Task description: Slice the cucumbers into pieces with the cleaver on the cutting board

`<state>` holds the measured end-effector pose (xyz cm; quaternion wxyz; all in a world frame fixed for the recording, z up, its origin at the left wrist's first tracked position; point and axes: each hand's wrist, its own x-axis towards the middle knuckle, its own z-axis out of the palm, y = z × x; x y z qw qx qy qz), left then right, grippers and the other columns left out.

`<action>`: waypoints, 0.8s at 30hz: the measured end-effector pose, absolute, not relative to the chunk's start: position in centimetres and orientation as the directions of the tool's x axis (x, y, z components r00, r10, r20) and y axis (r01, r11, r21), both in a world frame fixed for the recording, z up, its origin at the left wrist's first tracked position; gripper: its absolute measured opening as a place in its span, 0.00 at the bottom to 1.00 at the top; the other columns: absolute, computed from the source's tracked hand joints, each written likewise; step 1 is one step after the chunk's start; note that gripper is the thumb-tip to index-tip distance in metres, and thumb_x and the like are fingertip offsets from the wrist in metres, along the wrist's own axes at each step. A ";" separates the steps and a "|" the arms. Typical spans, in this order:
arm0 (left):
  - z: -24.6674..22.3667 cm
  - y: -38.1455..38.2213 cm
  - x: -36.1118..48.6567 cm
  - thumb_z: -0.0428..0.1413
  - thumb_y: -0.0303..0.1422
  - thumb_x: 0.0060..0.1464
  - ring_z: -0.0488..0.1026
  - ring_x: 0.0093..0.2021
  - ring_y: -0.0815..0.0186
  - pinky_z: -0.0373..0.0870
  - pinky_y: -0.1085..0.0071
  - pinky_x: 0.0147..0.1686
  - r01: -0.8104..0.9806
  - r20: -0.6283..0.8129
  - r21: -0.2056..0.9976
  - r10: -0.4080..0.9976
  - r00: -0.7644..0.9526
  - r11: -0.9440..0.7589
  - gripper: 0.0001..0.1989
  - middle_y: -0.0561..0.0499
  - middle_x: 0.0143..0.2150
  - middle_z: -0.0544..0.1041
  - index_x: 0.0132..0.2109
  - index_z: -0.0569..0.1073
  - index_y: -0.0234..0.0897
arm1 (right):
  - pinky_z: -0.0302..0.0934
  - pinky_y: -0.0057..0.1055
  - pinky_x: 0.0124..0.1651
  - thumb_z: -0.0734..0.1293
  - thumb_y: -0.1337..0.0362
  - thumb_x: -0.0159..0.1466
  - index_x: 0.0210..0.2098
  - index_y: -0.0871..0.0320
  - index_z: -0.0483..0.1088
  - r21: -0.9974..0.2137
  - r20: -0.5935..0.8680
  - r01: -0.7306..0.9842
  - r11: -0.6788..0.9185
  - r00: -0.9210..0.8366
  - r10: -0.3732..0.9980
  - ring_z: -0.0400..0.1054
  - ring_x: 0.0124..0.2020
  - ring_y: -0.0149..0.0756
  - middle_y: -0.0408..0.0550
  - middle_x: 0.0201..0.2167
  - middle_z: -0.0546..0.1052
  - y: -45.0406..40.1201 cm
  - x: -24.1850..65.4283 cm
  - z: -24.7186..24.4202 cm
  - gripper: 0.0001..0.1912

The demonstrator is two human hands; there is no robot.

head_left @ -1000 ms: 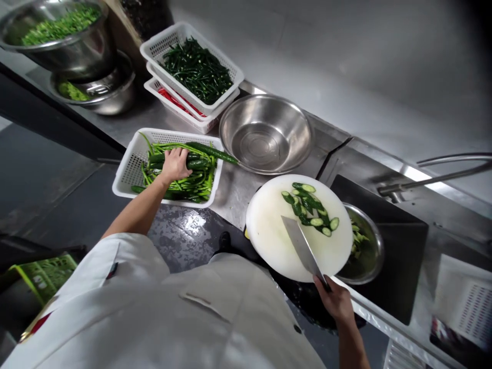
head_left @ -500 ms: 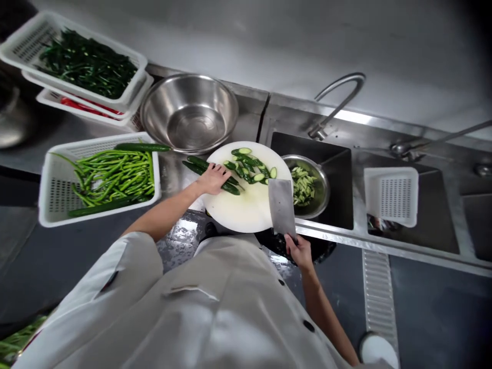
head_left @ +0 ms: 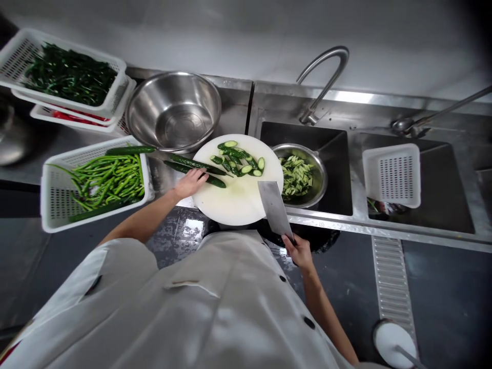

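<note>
My left hand point(head_left: 191, 182) grips a whole cucumber point(head_left: 216, 181) at the left edge of the round white cutting board point(head_left: 238, 207). Another long cucumber point(head_left: 192, 162) lies just beyond its fingers, reaching over the board's edge. Several cut cucumber pieces point(head_left: 240, 160) are piled at the far side of the board. My right hand point(head_left: 299, 251) is closed round the handle of a cleaver point(head_left: 274, 207), whose blade lies over the board's right edge. A steel bowl of cut green pieces point(head_left: 323, 179) sits in the sink to the right of the board.
A large steel basin point(head_left: 172, 110) stands behind the board. At the left are a white basket point(head_left: 57, 205) of long green peppers and stacked baskets point(head_left: 111, 102). A faucet point(head_left: 326, 92) arches over the sink; another white basket point(head_left: 392, 177) is farther right.
The whole view has shifted. My left hand has moved left to the board's edge, and the cucumbers by it are more spread out. The cleaver's blade is tilted more.
</note>
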<state>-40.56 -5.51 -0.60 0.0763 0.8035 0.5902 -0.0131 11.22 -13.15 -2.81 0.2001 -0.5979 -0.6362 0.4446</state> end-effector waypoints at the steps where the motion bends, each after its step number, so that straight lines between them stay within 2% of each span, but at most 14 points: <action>1: -0.6 -5.7 -40.5 0.41 0.28 0.67 0.68 0.64 0.47 0.65 0.48 0.64 0.954 -0.113 0.097 0.949 0.293 -0.283 0.25 0.34 0.67 0.71 0.63 0.74 0.34 | 0.58 0.30 0.23 0.64 0.32 0.65 0.21 0.54 0.66 -0.802 -0.278 0.587 -0.105 -0.212 0.937 0.60 0.18 0.33 0.42 0.14 0.67 -13.0 11.1 -2.7 0.33; 5: 1.9 -6.3 -39.8 0.48 0.30 0.64 0.72 0.54 0.48 0.71 0.49 0.56 0.939 -0.093 0.142 0.941 0.326 -0.312 0.19 0.37 0.51 0.80 0.56 0.78 0.37 | 0.57 0.28 0.23 0.63 0.32 0.66 0.22 0.54 0.65 -0.800 -0.269 0.595 -0.075 -0.245 0.932 0.60 0.18 0.31 0.41 0.14 0.66 -12.7 11.0 -2.2 0.33; 7: 4.7 -7.4 -38.8 0.53 0.34 0.63 0.73 0.51 0.50 0.73 0.51 0.54 0.930 0.038 0.219 0.955 0.295 -0.296 0.15 0.39 0.48 0.79 0.53 0.77 0.37 | 0.58 0.27 0.24 0.62 0.34 0.66 0.23 0.54 0.64 -0.798 -0.267 0.599 -0.062 -0.260 0.928 0.59 0.18 0.30 0.39 0.14 0.65 -12.9 11.3 -1.8 0.31; 9: 7.9 -9.0 -37.5 0.60 0.41 0.60 0.75 0.48 0.53 0.75 0.55 0.52 0.923 0.258 0.337 0.961 0.097 -0.184 0.16 0.42 0.46 0.78 0.50 0.76 0.37 | 0.58 0.27 0.25 0.62 0.35 0.68 0.27 0.54 0.65 -0.791 -0.276 0.609 -0.060 -0.268 0.923 0.59 0.18 0.30 0.38 0.15 0.65 -13.2 11.6 -1.3 0.29; 10: 9.3 -9.8 -36.8 0.64 0.44 0.56 0.75 0.46 0.55 0.76 0.58 0.51 0.901 0.364 0.426 0.928 -0.083 -0.087 0.19 0.45 0.44 0.77 0.49 0.74 0.37 | 0.57 0.27 0.25 0.61 0.36 0.68 0.30 0.54 0.65 -0.783 -0.282 0.619 -0.061 -0.266 0.922 0.59 0.18 0.30 0.37 0.15 0.65 -13.5 11.8 -1.0 0.27; 12: 11.1 -10.8 -35.0 0.69 0.47 0.51 0.76 0.42 0.61 0.78 0.64 0.46 0.749 0.453 0.660 0.764 -0.459 0.058 0.24 0.50 0.40 0.74 0.46 0.72 0.38 | 0.57 0.27 0.25 0.60 0.37 0.69 0.33 0.53 0.65 -0.758 -0.289 0.648 -0.066 -0.244 0.926 0.60 0.18 0.30 0.36 0.16 0.66 -14.0 12.2 -0.1 0.25; 14: 10.8 -10.8 -32.8 0.71 0.49 0.49 0.75 0.39 0.66 0.79 0.69 0.41 0.473 0.349 0.879 0.597 -0.723 0.058 0.26 0.54 0.38 0.73 0.45 0.70 0.39 | 0.57 0.27 0.25 0.58 0.39 0.70 0.35 0.52 0.63 -0.728 -0.297 0.681 -0.074 -0.216 0.930 0.61 0.17 0.31 0.36 0.16 0.67 -14.4 12.6 1.0 0.23; 16: 8.6 -10.2 -30.5 0.71 0.49 0.48 0.75 0.35 0.69 0.79 0.70 0.38 0.116 0.086 0.993 0.550 -0.831 0.021 0.26 0.55 0.37 0.73 0.43 0.69 0.39 | 0.57 0.27 0.26 0.57 0.41 0.71 0.35 0.51 0.62 -0.695 -0.312 0.715 -0.078 -0.202 0.928 0.63 0.18 0.32 0.37 0.17 0.68 -14.6 12.9 2.2 0.22; 18: 5.5 -9.6 -28.5 0.71 0.47 0.49 0.75 0.32 0.70 0.80 0.69 0.38 -0.220 -0.226 0.972 0.548 -0.805 0.078 0.25 0.55 0.35 0.73 0.40 0.68 0.38 | 0.58 0.27 0.28 0.56 0.43 0.72 0.37 0.52 0.63 -0.649 -0.320 0.758 -0.058 -0.204 0.925 0.66 0.19 0.33 0.39 0.19 0.72 -14.5 13.3 3.5 0.20; 20: 2.9 -9.9 -27.4 0.70 0.43 0.52 0.75 0.30 0.70 0.81 0.67 0.38 -0.420 -0.475 0.878 0.517 -0.712 0.227 0.21 0.55 0.32 0.73 0.38 0.68 0.37 | 0.58 0.29 0.29 0.55 0.47 0.72 0.39 0.53 0.65 -0.575 -0.310 0.818 0.008 -0.227 0.923 0.70 0.23 0.36 0.44 0.24 0.76 -14.2 13.5 4.6 0.18; 22: 1.5 -10.9 -27.2 0.66 0.43 0.57 0.74 0.28 0.68 0.79 0.66 0.35 -0.413 -0.604 0.792 0.475 -0.640 0.450 0.18 0.53 0.29 0.73 0.34 0.68 0.36 | 0.57 0.30 0.30 0.55 0.51 0.73 0.43 0.54 0.67 -0.478 -0.313 0.872 0.102 -0.278 0.908 0.73 0.27 0.40 0.49 0.29 0.79 -13.9 13.5 5.5 0.17; 23: 1.2 -11.6 -27.3 0.64 0.43 0.59 0.74 0.28 0.66 0.78 0.65 0.34 -0.302 -0.610 0.763 0.484 -0.627 0.571 0.18 0.51 0.27 0.73 0.32 0.68 0.36 | 0.56 0.30 0.31 0.55 0.53 0.73 0.44 0.55 0.68 -0.426 -0.327 0.892 0.152 -0.309 0.893 0.74 0.28 0.41 0.51 0.31 0.80 -13.7 13.3 5.9 0.17; 24: 1.2 -12.3 -27.5 0.62 0.43 0.61 0.75 0.29 0.63 0.77 0.65 0.34 -0.115 -0.570 0.742 0.531 -0.627 0.661 0.18 0.49 0.26 0.73 0.30 0.69 0.37 | 0.56 0.30 0.31 0.54 0.54 0.74 0.46 0.57 0.69 -0.374 -0.348 0.905 0.201 -0.338 0.874 0.75 0.30 0.42 0.53 0.32 0.81 -13.5 13.0 6.2 0.17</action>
